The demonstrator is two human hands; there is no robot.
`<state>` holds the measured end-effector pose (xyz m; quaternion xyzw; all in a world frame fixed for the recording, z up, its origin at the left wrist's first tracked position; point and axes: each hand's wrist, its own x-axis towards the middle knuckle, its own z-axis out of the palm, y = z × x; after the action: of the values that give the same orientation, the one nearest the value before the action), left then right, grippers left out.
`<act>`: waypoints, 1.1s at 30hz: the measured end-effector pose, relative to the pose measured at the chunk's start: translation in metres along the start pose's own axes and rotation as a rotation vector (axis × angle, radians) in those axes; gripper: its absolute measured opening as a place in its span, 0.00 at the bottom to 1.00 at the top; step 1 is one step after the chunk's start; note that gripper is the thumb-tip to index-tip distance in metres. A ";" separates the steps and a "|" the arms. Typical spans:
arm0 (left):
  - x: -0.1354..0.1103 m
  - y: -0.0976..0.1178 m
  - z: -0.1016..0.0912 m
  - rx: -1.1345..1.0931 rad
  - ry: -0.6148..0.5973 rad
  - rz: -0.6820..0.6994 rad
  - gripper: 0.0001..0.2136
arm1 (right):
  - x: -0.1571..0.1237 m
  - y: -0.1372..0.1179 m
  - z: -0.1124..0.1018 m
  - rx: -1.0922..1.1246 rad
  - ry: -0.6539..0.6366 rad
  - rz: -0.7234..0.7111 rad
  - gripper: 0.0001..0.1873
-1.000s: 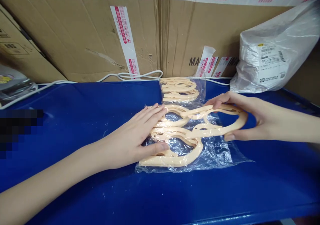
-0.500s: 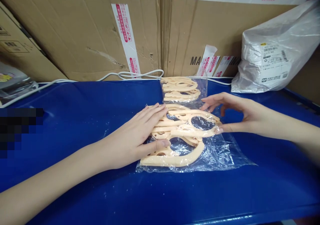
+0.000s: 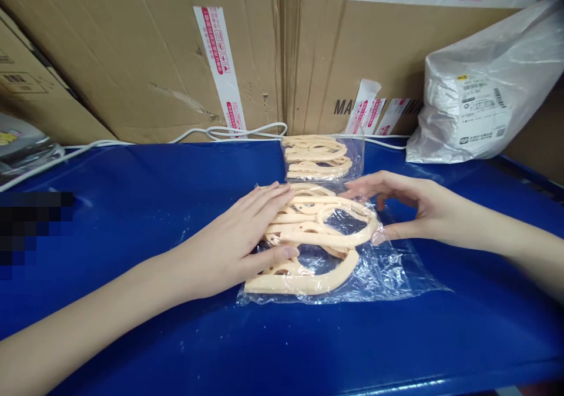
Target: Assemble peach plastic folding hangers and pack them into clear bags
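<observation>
Several cream-coloured plastic folding hangers (image 3: 308, 283) lie stacked in a clear plastic bag (image 3: 392, 272) on the blue table. My left hand (image 3: 247, 240) rests flat on the left end of this stack, its fingers stretched out and its thumb over the nearer hangers. At the stack's right side is my right hand (image 3: 405, 208), thumb and fingers spread apart. Its thumb touches the rounded end of an upper hanger, while its fingertips reach the bag's far side. Right behind lies a second clear bag of similar hangers (image 3: 317, 152), touched by neither hand.
Cardboard boxes (image 3: 154, 61) stand along the back of the blue table (image 3: 176, 343). A white cable (image 3: 97, 143) runs along their foot. At the back right stands a white plastic parcel (image 3: 445, 108) with a label. A plastic-wrapped item (image 3: 26, 146) sits at the far left.
My right hand has shifted a little to the left. The upper hangers in the front bag have slid left with it. My left hand stays in place on the stack.
</observation>
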<state>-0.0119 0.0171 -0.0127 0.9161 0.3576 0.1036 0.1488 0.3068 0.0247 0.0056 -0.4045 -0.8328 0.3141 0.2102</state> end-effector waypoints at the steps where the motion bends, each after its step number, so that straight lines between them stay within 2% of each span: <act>1: 0.001 0.000 0.000 0.013 0.002 0.002 0.35 | 0.001 -0.001 0.004 0.000 0.027 -0.005 0.32; 5: 0.003 0.003 0.001 0.053 0.019 0.013 0.34 | 0.004 -0.002 0.014 0.006 0.120 -0.031 0.26; 10: 0.003 0.006 -0.002 0.045 -0.002 0.017 0.35 | 0.004 0.001 0.010 0.026 0.127 -0.010 0.21; 16: 0.005 0.007 -0.003 0.053 -0.021 0.004 0.35 | 0.007 -0.001 0.021 0.129 0.167 -0.026 0.28; 22: 0.008 0.008 -0.003 0.052 -0.034 0.009 0.36 | 0.009 -0.005 0.031 0.088 0.225 -0.036 0.26; 25: 0.008 0.008 -0.003 0.058 -0.043 0.008 0.36 | 0.008 -0.007 0.023 -0.012 0.181 -0.067 0.24; 28: 0.009 0.010 -0.006 0.064 -0.057 0.013 0.36 | 0.003 -0.005 0.001 -0.134 0.079 -0.043 0.26; 29: 0.009 0.011 -0.008 0.067 -0.066 0.017 0.37 | 0.001 -0.002 -0.008 -0.177 0.086 -0.015 0.26; 33: 0.013 0.022 -0.014 0.083 -0.122 0.070 0.34 | -0.006 0.018 -0.035 -0.399 0.264 0.138 0.35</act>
<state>0.0070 0.0135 0.0093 0.9381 0.3195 0.0380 0.1285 0.3413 0.0411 0.0177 -0.5315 -0.8141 0.1013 0.2110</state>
